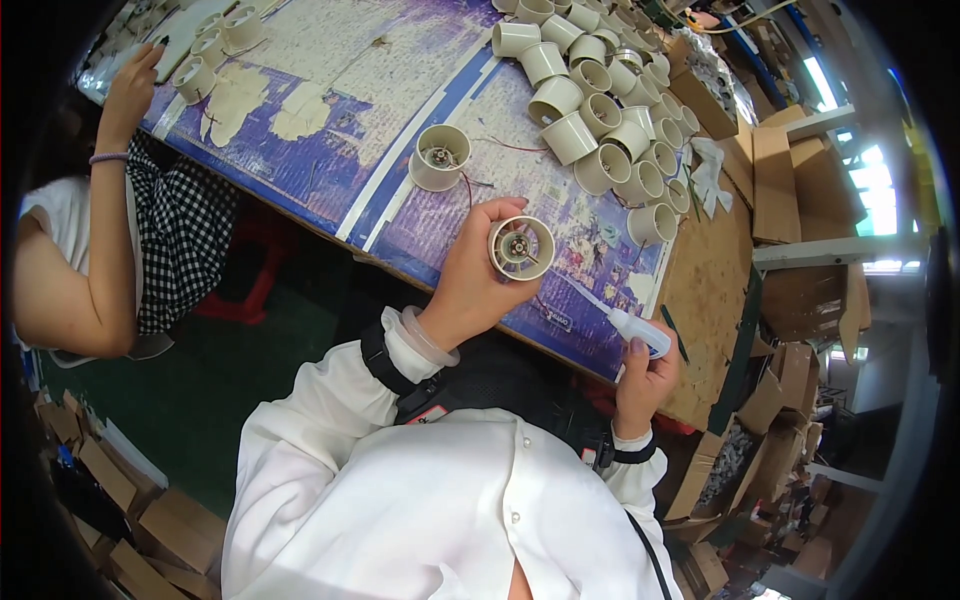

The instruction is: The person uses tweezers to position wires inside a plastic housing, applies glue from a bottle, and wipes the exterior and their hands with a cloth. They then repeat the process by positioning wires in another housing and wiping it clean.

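Note:
My left hand [463,272] is wrapped round a cream plastic cylinder housing [521,248], its open end tilted up. A small round metal part, seemingly a motor, sits in the middle of it. To the right, my right hand [645,388] grips a small white squeeze bottle [640,334] with a long thin nozzle. That nozzle points toward the held housing but stays apart from it. Another cream housing [438,170] with a similar inner part and thin wires stands on the table just beyond my left hand.
A large heap of cream housings [600,115] covers the table's far right. The worn purple table [400,85] has its near edge close to my body. At left, a co-worker's arm [112,215] reaches beside several housings [210,48]. Cardboard boxes [790,180] stand at right.

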The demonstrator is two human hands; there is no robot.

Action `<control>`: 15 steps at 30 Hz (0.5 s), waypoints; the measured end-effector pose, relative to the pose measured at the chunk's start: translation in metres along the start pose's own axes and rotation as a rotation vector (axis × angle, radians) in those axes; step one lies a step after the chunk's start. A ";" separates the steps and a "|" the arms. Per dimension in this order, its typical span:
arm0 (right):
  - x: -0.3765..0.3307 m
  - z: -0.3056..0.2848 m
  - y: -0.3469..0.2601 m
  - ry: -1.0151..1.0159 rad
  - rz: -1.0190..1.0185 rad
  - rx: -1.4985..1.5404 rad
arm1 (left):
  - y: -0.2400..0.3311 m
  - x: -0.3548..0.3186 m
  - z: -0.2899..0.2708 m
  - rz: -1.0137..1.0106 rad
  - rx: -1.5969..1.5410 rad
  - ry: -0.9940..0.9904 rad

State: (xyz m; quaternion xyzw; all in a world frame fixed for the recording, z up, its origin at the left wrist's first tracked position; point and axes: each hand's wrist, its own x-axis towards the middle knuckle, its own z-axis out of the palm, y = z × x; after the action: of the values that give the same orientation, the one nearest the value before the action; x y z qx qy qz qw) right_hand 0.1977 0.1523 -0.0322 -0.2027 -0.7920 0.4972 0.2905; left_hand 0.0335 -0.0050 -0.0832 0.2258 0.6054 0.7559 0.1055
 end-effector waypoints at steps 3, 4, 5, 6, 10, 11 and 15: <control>-0.001 -0.002 0.005 -0.015 0.037 0.039 | -0.004 0.000 0.000 0.016 0.019 -0.004; -0.001 -0.002 0.005 -0.023 0.055 0.059 | -0.004 0.000 0.000 0.017 0.018 -0.004; -0.001 -0.001 0.006 -0.022 0.055 0.059 | -0.003 -0.001 0.000 0.020 0.020 -0.003; -0.001 0.002 0.004 -0.001 0.110 0.106 | -0.003 -0.001 0.000 0.022 0.021 -0.001; 0.001 0.008 0.004 0.032 0.281 0.269 | -0.002 -0.001 0.000 0.029 0.019 -0.001; 0.002 0.009 0.006 0.019 0.344 0.339 | -0.002 -0.001 0.000 0.031 0.017 0.000; 0.002 0.010 0.007 -0.012 0.466 0.449 | -0.002 -0.002 0.002 0.043 0.019 0.007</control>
State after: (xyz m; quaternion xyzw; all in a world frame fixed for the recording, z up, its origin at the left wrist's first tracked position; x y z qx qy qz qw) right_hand 0.1902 0.1496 -0.0414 -0.3064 -0.5966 0.7139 0.2016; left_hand 0.0357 -0.0035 -0.0847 0.2373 0.6077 0.7531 0.0848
